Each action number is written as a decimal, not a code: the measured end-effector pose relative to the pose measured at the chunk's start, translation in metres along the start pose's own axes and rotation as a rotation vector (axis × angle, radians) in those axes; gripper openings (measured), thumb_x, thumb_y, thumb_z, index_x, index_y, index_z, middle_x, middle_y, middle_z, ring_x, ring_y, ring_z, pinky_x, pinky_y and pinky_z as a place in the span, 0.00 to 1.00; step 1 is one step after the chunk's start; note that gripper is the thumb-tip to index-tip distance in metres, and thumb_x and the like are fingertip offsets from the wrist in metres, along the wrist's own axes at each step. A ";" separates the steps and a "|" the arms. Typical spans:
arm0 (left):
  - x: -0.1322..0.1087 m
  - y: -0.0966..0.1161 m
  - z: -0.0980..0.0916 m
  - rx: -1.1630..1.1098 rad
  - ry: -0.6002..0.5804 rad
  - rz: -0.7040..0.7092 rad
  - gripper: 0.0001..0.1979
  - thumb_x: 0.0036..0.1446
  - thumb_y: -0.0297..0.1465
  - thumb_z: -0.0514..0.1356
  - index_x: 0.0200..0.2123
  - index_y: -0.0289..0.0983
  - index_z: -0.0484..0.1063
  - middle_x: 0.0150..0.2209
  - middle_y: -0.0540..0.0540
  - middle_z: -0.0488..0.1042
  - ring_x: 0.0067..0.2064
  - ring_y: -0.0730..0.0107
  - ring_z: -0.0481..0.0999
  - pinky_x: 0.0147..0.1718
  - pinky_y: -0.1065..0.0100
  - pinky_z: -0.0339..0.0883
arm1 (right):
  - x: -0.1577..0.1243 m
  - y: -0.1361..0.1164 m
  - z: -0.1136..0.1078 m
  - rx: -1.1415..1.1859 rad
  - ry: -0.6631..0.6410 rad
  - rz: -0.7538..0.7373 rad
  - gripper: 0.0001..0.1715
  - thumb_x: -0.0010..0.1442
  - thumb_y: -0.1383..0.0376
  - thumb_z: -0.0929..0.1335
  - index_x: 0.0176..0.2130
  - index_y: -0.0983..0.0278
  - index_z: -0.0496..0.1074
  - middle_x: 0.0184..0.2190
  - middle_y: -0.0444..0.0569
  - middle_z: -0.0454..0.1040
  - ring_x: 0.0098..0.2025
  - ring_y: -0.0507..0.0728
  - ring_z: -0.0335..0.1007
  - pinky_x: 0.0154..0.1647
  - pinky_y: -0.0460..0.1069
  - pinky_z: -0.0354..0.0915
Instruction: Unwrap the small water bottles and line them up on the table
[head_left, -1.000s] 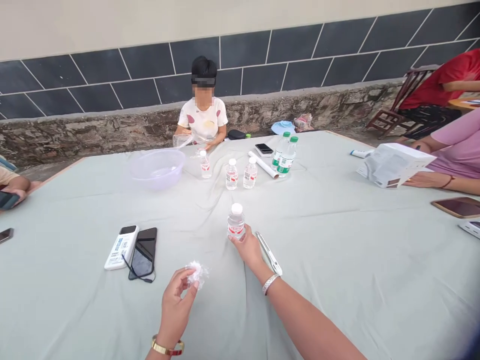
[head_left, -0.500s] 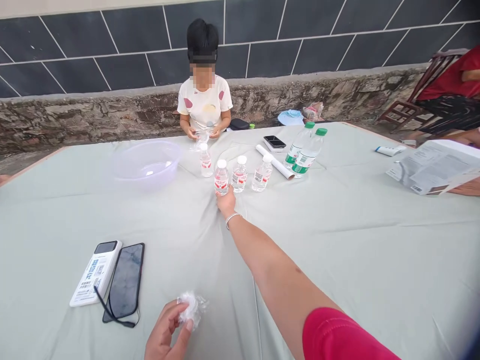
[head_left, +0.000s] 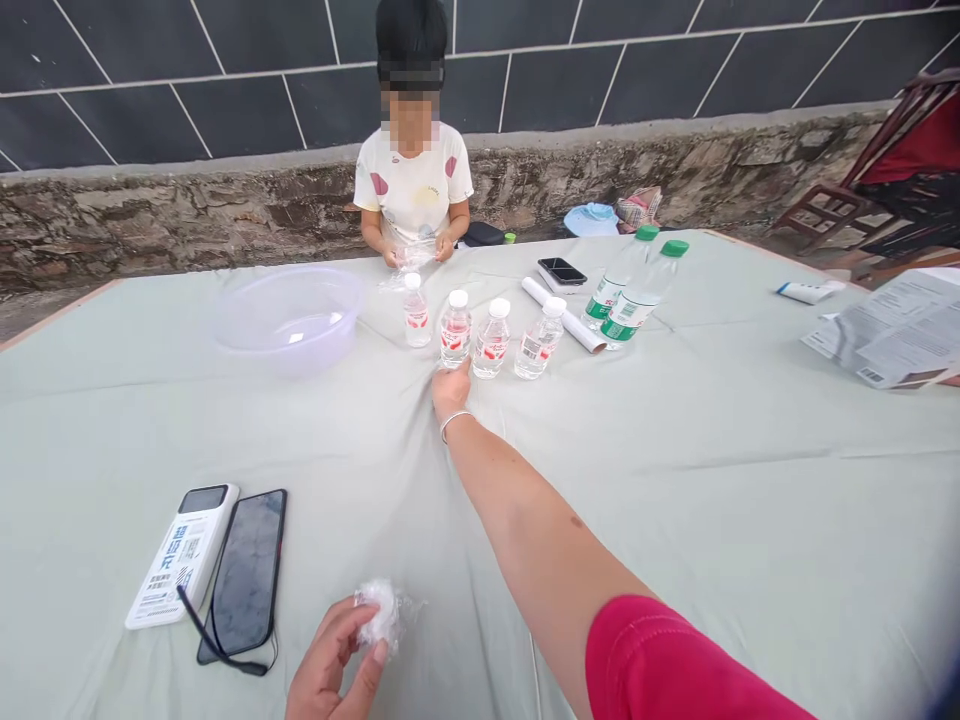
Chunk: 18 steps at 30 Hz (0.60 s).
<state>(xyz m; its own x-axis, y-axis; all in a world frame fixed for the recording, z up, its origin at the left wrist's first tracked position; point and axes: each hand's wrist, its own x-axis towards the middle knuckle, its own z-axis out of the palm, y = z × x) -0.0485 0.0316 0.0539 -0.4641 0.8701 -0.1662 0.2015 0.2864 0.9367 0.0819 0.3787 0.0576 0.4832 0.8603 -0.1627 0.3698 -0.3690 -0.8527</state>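
Note:
My right hand (head_left: 451,388) reaches far across the table, at the near lower side of a small clear water bottle (head_left: 455,332) with a white cap and red-and-white label. Its thumb lies by the bottle's base; the other fingers are partly hidden, and the hand looks closed on it. The bottle stands upright in a row with a small bottle (head_left: 412,312) to its left and two more, a bottle (head_left: 492,340) and a bottle (head_left: 539,340), to its right. Near me, my left hand (head_left: 337,655) pinches a crumpled bundle of clear plastic wrap (head_left: 381,612) between thumb and fingers.
A power bank (head_left: 180,560) and phone (head_left: 246,570) with a cable lie at left. Farther off are a translucent basin (head_left: 292,340), a paper roll (head_left: 577,325), a phone on a box (head_left: 561,272) and two green-capped bottles (head_left: 634,310). A person (head_left: 412,190) opposite handles clear plastic.
The small bottle at my right hand has shifted slightly away from me, more in line with its neighbours. My view has tilted down a little. The left hand keeps its pinch.

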 end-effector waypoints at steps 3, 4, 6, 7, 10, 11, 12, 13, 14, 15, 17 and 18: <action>0.027 0.021 -0.005 -0.074 -0.044 -0.061 0.25 0.42 0.50 0.63 0.40 0.41 0.72 0.44 0.45 0.74 0.44 0.62 0.75 0.39 0.68 0.71 | -0.033 0.023 -0.011 -0.039 -0.094 -0.215 0.35 0.55 0.74 0.59 0.62 0.67 0.52 0.42 0.52 0.72 0.41 0.56 0.70 0.45 0.50 0.63; 0.041 0.030 -0.007 -0.098 -0.067 -0.082 0.26 0.43 0.49 0.64 0.43 0.41 0.69 0.42 0.46 0.74 0.40 0.63 0.76 0.37 0.67 0.71 | -0.045 0.033 -0.015 -0.064 -0.142 -0.319 0.34 0.54 0.74 0.60 0.60 0.66 0.56 0.44 0.52 0.72 0.41 0.55 0.69 0.46 0.50 0.63; 0.075 0.052 -0.010 -0.143 -0.127 -0.093 0.29 0.42 0.46 0.66 0.46 0.40 0.65 0.40 0.48 0.72 0.32 0.68 0.76 0.35 0.64 0.72 | -0.068 0.052 -0.022 -0.123 -0.257 -0.528 0.32 0.52 0.74 0.61 0.57 0.63 0.61 0.45 0.51 0.71 0.42 0.54 0.69 0.47 0.50 0.63; 0.095 0.064 -0.011 -0.157 -0.131 -0.100 0.30 0.41 0.44 0.67 0.46 0.39 0.64 0.39 0.49 0.71 0.28 0.71 0.75 0.33 0.64 0.72 | -0.076 0.059 -0.026 -0.147 -0.296 -0.604 0.30 0.52 0.74 0.61 0.55 0.63 0.63 0.44 0.50 0.71 0.42 0.54 0.69 0.47 0.49 0.63; 0.158 0.106 -0.008 -0.225 -0.152 -0.120 0.21 0.48 0.34 0.66 0.44 0.36 0.65 0.32 0.52 0.68 0.21 0.78 0.72 0.31 0.63 0.71 | -0.090 0.069 -0.033 -0.202 -0.332 -0.692 0.27 0.51 0.75 0.61 0.50 0.62 0.67 0.41 0.49 0.72 0.43 0.54 0.68 0.47 0.49 0.62; 0.180 0.122 -0.006 -0.286 -0.122 -0.147 0.16 0.50 0.28 0.64 0.43 0.34 0.65 0.29 0.52 0.68 0.22 0.78 0.72 0.33 0.63 0.71 | -0.091 0.069 -0.035 -0.219 -0.329 -0.695 0.26 0.51 0.76 0.61 0.50 0.62 0.67 0.40 0.49 0.72 0.43 0.54 0.68 0.47 0.50 0.62; 0.201 0.138 -0.005 -0.315 -0.098 -0.145 0.14 0.53 0.25 0.61 0.43 0.32 0.64 0.28 0.52 0.68 0.23 0.77 0.73 0.35 0.63 0.71 | -0.091 0.068 -0.035 -0.236 -0.324 -0.695 0.26 0.51 0.76 0.61 0.49 0.62 0.67 0.39 0.49 0.72 0.43 0.55 0.68 0.47 0.50 0.62; 0.221 0.154 -0.004 -0.337 -0.082 -0.131 0.13 0.55 0.23 0.59 0.44 0.32 0.64 0.30 0.50 0.69 0.26 0.77 0.75 0.36 0.64 0.72 | -0.090 0.067 -0.035 -0.253 -0.322 -0.699 0.25 0.52 0.76 0.60 0.48 0.62 0.67 0.39 0.49 0.72 0.43 0.55 0.68 0.47 0.50 0.62; 0.240 0.170 -0.004 -0.360 -0.060 -0.109 0.13 0.57 0.22 0.57 0.46 0.33 0.62 0.33 0.48 0.70 0.29 0.77 0.75 0.38 0.65 0.72 | -0.090 0.066 -0.035 -0.268 -0.322 -0.705 0.25 0.52 0.76 0.60 0.48 0.62 0.68 0.38 0.49 0.72 0.43 0.55 0.68 0.46 0.50 0.62; 0.257 0.184 -0.004 -0.388 -0.023 -0.078 0.15 0.59 0.23 0.55 0.49 0.34 0.61 0.37 0.47 0.70 0.31 0.78 0.76 0.38 0.66 0.72 | -0.089 0.065 -0.035 -0.283 -0.321 -0.710 0.24 0.52 0.77 0.60 0.47 0.62 0.68 0.38 0.49 0.72 0.42 0.55 0.68 0.46 0.49 0.61; 0.284 0.205 -0.003 -0.430 0.007 -0.009 0.23 0.60 0.22 0.53 0.57 0.37 0.53 0.48 0.42 0.67 0.37 0.76 0.76 0.40 0.66 0.73 | -0.089 0.064 -0.034 -0.312 -0.317 -0.714 0.22 0.53 0.77 0.60 0.46 0.62 0.69 0.38 0.49 0.72 0.42 0.54 0.67 0.45 0.49 0.61; 0.292 0.210 -0.002 -0.381 0.007 0.009 0.27 0.61 0.22 0.52 0.61 0.38 0.47 0.52 0.40 0.64 0.39 0.76 0.75 0.40 0.65 0.73 | -0.089 0.064 -0.034 -0.328 -0.314 -0.713 0.21 0.53 0.77 0.60 0.45 0.62 0.69 0.37 0.48 0.72 0.41 0.54 0.67 0.44 0.48 0.61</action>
<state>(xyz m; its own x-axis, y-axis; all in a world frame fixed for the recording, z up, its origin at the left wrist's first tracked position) -0.1434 0.3454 0.2027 -0.4701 0.8686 -0.1567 -0.1287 0.1082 0.9858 0.0892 0.2664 0.0348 -0.1779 0.9659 0.1880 0.7375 0.2573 -0.6244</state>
